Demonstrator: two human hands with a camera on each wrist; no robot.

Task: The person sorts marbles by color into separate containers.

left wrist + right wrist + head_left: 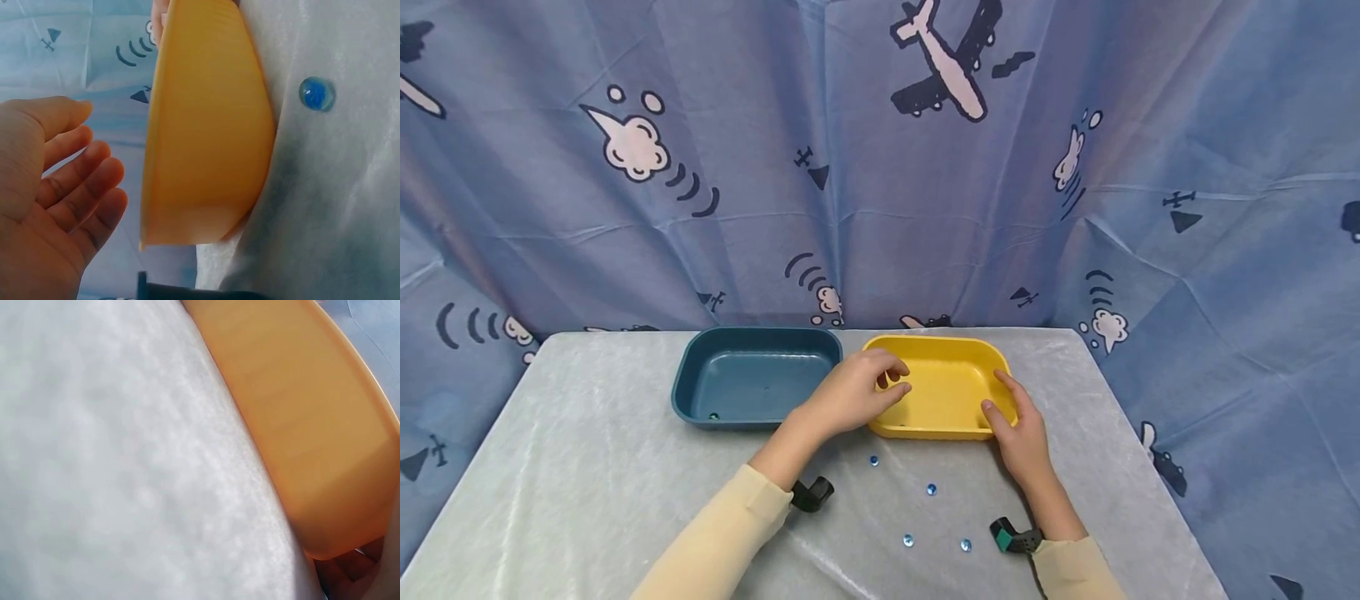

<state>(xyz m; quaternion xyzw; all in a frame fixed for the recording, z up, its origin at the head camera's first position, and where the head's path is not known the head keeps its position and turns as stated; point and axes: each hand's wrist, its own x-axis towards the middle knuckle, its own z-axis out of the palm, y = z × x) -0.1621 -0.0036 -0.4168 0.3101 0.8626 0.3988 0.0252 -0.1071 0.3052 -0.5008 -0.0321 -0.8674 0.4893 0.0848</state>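
1. the yellow plastic tray (pixel 951 387) is gripped at its right end by the right hand (pixel 1026 433), fingers clamped on it.
2. nothing is held by the left hand (pixel 853 390), its fingers parted from the thumb.
3. four blue marbles (pixel 932 489) are scattered before the tray on the surface (pixel 587 483); they could be knocked rolling if it were dragged.
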